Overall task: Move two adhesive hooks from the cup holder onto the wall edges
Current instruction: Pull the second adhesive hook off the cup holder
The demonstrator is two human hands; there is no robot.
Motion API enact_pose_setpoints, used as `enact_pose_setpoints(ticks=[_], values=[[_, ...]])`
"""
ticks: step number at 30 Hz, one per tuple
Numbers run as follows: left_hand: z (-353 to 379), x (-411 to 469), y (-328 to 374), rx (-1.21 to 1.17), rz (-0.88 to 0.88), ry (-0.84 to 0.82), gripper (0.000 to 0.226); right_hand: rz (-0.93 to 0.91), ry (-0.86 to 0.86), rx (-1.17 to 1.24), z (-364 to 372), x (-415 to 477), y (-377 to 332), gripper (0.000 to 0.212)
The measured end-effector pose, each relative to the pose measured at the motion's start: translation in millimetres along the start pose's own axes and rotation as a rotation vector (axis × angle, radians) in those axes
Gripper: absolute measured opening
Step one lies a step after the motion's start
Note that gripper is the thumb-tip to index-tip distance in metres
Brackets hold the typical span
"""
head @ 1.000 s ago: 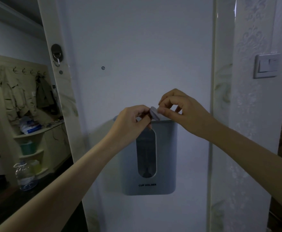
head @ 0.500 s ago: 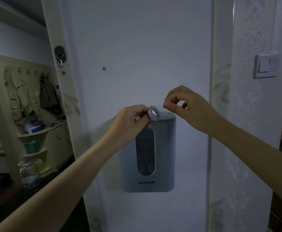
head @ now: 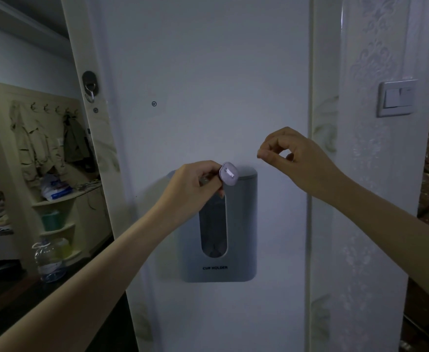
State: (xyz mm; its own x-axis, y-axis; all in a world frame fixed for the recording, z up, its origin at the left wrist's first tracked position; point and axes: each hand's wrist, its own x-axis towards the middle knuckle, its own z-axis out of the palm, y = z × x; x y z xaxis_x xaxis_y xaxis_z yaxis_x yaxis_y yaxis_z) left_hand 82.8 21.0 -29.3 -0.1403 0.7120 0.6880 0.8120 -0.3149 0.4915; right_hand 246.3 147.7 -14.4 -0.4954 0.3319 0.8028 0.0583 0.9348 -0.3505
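A grey cup holder (head: 242, 224) hangs on the white wall panel. My left hand (head: 195, 181) pinches a small pale adhesive hook (head: 229, 173) in front of the holder's top left corner, its flat back turned toward me. My right hand (head: 292, 158) is up and to the right of the holder, thumb and forefinger pinched together on what looks like a thin clear backing film, barely visible. A dark oval adhesive hook (head: 89, 83) with a metal hanger is stuck on the left wall edge.
The marbled left wall edge (head: 101, 148) borders an open room with shelves, hanging clothes (head: 38, 146) and a water bottle (head: 48, 260). The right wall edge (head: 322, 174) runs beside patterned wallpaper with a light switch (head: 396, 97).
My right hand let go of the hook and drew away up and to the right, still pinched. My left hand kept the hook by the holder's top and turned its flat back toward me.
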Motion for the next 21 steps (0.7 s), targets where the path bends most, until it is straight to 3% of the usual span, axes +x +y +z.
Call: enact_pose_setpoints(ticks=[12,21], values=[[6.5,-35.7,-11.4,0.078,-0.064,0.035,0.013,0.055,-0.053,0.025,5.2,-33.8,12.4,0.013],[15.4,-85.3,-41.5,0.099,-0.203,-0.044,0.017,0.102,-0.191,0.085,49.0,-77.5,19.5,0.014]])
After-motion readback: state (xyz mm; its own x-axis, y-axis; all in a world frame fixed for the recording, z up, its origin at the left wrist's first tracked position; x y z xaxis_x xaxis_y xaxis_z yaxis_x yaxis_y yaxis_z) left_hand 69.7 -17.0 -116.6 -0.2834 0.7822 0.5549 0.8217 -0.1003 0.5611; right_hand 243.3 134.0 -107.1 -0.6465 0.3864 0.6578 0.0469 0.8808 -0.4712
